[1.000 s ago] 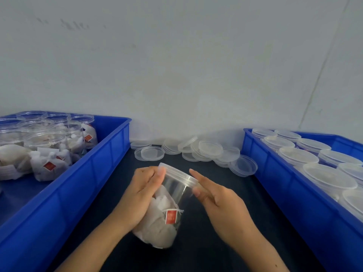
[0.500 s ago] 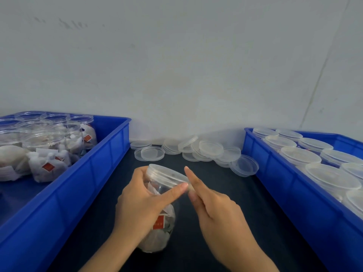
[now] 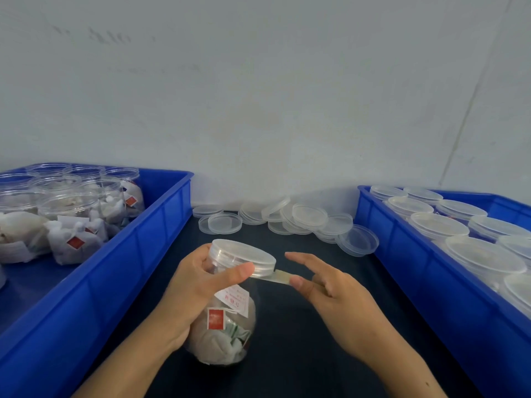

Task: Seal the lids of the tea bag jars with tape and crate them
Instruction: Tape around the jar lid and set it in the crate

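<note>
The left hand [image 3: 198, 285] wraps the neck of a clear cylindrical plastic jar [image 3: 227, 320], thumb pressed against the rim of its round translucent lid [image 3: 244, 254]. The jar, packed with white fabric tea bags bearing red square tags, is held tilted above the dark matte table [image 3: 301, 369]. The right hand [image 3: 336, 297] pinches a glossy clear tape strip [image 3: 277, 276] stretched from the lid edge, index finger extended. Loose disc-shaped lids [image 3: 309, 216] lie between two smooth blue plastic crates [image 3: 425, 277]
</note>
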Motion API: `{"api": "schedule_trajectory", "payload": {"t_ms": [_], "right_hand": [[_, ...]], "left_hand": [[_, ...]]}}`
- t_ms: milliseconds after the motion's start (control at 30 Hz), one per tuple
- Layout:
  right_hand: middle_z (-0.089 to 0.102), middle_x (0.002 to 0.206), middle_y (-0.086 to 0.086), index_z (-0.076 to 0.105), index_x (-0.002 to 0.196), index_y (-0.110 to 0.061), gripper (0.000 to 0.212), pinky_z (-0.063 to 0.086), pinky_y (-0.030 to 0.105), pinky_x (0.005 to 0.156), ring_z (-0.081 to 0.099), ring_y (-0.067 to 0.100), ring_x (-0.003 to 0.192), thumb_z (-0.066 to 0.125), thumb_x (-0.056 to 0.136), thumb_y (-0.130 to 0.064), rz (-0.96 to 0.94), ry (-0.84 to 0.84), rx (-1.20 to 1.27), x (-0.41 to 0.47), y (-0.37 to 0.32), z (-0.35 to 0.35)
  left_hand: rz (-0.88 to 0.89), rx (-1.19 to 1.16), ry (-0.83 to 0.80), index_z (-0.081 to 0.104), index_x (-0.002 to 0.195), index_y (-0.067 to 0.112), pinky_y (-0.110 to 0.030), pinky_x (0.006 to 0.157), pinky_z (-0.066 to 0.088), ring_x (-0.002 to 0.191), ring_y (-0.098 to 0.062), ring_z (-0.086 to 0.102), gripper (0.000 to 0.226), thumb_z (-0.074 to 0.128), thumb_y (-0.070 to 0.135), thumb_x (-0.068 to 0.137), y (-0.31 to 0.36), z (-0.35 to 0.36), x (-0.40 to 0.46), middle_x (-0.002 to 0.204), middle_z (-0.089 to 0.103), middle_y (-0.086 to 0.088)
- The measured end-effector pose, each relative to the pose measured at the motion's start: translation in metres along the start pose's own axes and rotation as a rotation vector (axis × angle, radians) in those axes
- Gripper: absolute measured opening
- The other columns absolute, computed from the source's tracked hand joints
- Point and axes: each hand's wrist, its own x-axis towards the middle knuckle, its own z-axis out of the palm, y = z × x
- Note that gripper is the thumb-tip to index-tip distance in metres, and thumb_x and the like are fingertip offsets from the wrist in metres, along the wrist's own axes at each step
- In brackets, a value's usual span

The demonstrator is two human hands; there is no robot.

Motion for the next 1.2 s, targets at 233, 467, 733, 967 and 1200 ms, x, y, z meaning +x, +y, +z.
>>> {"api": "schedule_trajectory", "payload": {"t_ms": [233,467,733,967,1200], "right_hand": [[0.057,0.127,-0.031,0.035,0.131,-0.067,0.037,0.041,0.015,0.092,0.051,-0.004,0.119,0.038,0.095,-0.057,-0.074,0.019,0.002,0.002,-0.002,0.004],[0.045,0.056,-0.012,0.02,0.139,-0.065,0.045,0.037,0.014,0.055,0.05,-0.004,0.059,0.028,0.096,-0.057,-0.096,0.06,-0.143,0.003,-0.008,0.014],[0.052,0.055,-0.02,0.026,0.144,-0.053,0.047,0.036,0.016,0.05,0.049,-0.009,0.057,0.034,0.097,-0.054,-0.036,0.124,-0.143,-0.002,-0.015,0.017],[0.041,0.071,-0.019,0.01,0.15,-0.048,0.052,0.047,0.02,0.067,0.049,0.003,0.07,0.016,0.098,-0.052,-0.121,0.19,-0.289,-0.012,-0.029,0.027],[0.051,0.072,-0.014,0.027,0.143,-0.048,0.055,0.043,0.018,0.072,0.053,0.003,0.075,0.023,0.091,-0.064,-0.058,0.052,-0.123,-0.01,-0.022,0.013]], "left_hand": [[-0.052,-0.131,-0.161,0.058,0.118,0.018,-0.019,0.061,0.056,0.088,-0.015,0.073,0.116,0.089,0.065,0.016,0.001,0.001,-0.002,0.099,0.075,-0.002],[-0.067,-0.22,-0.222,0.053,0.12,0.019,-0.023,0.062,0.057,0.089,-0.02,0.073,0.121,0.091,0.062,0.013,-0.006,0.0,0.0,0.098,0.074,-0.005],[0.155,0.224,0.061,0.05,0.123,0.051,-0.009,0.074,0.04,0.1,0.02,0.052,0.057,0.036,0.075,0.074,0.0,0.016,-0.008,0.113,0.055,0.022],[0.154,0.362,0.222,0.042,0.103,0.049,-0.017,0.074,0.041,0.087,0.012,0.053,0.081,0.062,0.083,0.032,-0.002,0.022,-0.009,0.093,0.056,0.031],[0.128,0.088,0.088,0.059,0.107,0.033,-0.012,0.065,0.051,0.087,0.009,0.064,0.083,0.086,0.063,0.034,-0.004,-0.001,0.002,0.095,0.068,0.028]]}}
